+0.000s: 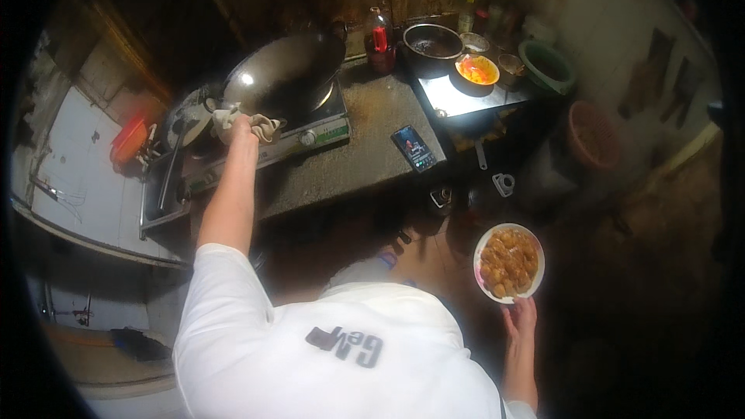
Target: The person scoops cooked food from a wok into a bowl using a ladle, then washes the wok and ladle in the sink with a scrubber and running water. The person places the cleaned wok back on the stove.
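My left hand (242,128) grips a beige cloth (272,130) at the near rim of a large metal wok (285,70). The wok is tilted on a gas stove (326,132); whether its handle lies under the cloth is hidden. At the lower right, my right hand (522,315) holds a white bowl (541,279) by its near edge. Brown pieces of food in sauce (508,262) fill the bowl. A lit phone (413,148) lies on the counter between the stove and the dark stand at the right.
On the right-hand stand are a metal pot (433,42), a bowl with orange residue (477,70) and a green basin (547,67). A bottle (380,41) stands behind the counter (372,110). A lid (189,119) and an orange-red basket (129,141) are at the left; a pink basket (593,135) is at the right.
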The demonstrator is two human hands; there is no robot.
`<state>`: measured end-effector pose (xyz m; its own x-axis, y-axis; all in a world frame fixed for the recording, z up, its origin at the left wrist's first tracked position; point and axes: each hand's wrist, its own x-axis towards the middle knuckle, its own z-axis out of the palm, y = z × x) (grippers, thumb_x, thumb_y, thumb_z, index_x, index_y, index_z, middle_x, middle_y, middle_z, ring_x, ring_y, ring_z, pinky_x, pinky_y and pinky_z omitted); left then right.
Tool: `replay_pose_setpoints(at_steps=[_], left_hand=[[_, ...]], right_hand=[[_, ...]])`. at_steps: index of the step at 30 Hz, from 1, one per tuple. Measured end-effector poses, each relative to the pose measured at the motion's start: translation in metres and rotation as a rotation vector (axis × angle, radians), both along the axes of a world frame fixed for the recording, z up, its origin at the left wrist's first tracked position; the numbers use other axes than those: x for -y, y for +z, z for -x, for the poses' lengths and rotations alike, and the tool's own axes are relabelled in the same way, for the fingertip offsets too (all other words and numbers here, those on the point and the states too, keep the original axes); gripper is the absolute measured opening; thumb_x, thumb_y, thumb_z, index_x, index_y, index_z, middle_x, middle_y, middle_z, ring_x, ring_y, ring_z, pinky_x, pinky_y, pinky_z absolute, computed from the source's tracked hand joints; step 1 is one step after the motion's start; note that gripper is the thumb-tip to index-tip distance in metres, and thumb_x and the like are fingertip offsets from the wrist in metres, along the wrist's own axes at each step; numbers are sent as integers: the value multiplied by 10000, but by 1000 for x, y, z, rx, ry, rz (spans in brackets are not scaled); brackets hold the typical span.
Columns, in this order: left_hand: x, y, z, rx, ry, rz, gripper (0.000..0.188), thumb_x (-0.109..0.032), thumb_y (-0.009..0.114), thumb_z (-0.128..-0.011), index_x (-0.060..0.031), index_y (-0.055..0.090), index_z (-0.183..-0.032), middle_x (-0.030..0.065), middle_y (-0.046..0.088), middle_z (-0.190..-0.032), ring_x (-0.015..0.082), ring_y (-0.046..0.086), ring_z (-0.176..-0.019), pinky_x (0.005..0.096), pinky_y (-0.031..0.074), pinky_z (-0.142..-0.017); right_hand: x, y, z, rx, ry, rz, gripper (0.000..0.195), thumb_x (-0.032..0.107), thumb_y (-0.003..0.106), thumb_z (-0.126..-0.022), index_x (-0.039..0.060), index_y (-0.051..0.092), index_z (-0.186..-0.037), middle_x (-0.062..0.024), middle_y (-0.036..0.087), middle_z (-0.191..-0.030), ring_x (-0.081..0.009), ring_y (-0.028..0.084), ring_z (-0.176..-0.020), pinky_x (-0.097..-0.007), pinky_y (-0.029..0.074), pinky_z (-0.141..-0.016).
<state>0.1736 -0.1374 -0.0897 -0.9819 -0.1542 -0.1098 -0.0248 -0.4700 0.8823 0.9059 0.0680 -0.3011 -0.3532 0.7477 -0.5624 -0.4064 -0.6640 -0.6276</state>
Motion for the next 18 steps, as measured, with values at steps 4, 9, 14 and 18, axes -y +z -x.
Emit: replay_pose_setpoints(at_steps=[4, 9, 14, 18], left_hand=[[-65, -6, 21, -58, 71, -23, 442, 113, 477, -692, -3, 395, -1110, 93, 529, -884, 240, 603, -782, 378, 547, -601], [-37, -56, 122, 57, 95, -13, 449, 58, 539, -686, 70, 441, -1124, 136, 556, -1023, 238, 600, -891, 362, 530, -709], [-77, -57, 78, 19, 45, 4, 441, -22, 620, -707, 110, 492, -1108, 153, 559, -1116, 226, 601, -910, 337, 510, -752], [-65, -23, 24, -30, -146, -65, 392, -168, 641, -850, 55, 502, -1140, 111, 577, -1075, 196, 594, -891, 340, 499, -737]], right_hand=[[12, -3, 0, -59, -110, -41, 429, 19, 525, -742, 69, 490, -1167, -91, 539, -1166, -233, 541, -1049, -385, 478, -847], [27, -1, -3, 38, -216, 35, 399, 16, 524, -744, 67, 503, -1140, -91, 560, -1114, -237, 558, -995, -359, 496, -802], [30, 5, -8, 63, -361, 38, 355, 3, 530, -752, 50, 528, -1104, -110, 574, -1072, -237, 575, -936, -342, 514, -747], [28, 10, 0, 87, -384, 72, 295, 7, 538, -765, 21, 544, -1060, -119, 581, -1049, -238, 582, -923, -336, 521, -733]])
